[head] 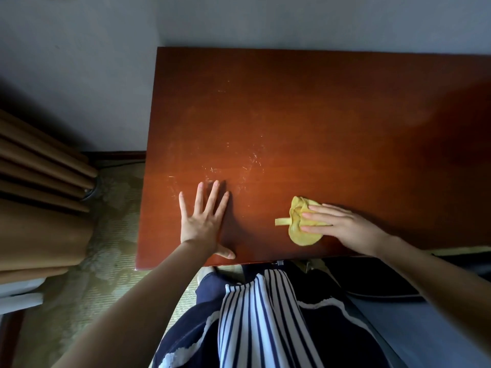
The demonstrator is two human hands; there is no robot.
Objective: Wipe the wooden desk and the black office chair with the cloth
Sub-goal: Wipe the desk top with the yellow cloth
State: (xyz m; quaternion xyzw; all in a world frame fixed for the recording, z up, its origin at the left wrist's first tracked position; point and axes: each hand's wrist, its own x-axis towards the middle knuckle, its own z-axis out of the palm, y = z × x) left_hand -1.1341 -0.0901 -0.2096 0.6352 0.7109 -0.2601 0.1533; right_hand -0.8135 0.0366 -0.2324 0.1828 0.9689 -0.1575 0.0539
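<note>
She's mid-wipe on the desk (318, 115): right hand (342, 225) flat-fingered on the cloth (300, 235), left hand (203, 221) splayed; next, sweep toward scuffs (249, 163) beyond her fingertips.

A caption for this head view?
Right hand presses yellow cloth on the wooden desk; left hand rests flat nearby.

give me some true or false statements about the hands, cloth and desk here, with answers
1. The right hand presses the cloth onto the desk with straight fingers. True.
2. The left hand holds a second cloth. False: it lies flat on the bare desk, fingers spread.
3. The cloth is blue. False: it is yellow.
4. Fine pale scratches mark the desk near the left hand. True.
</note>
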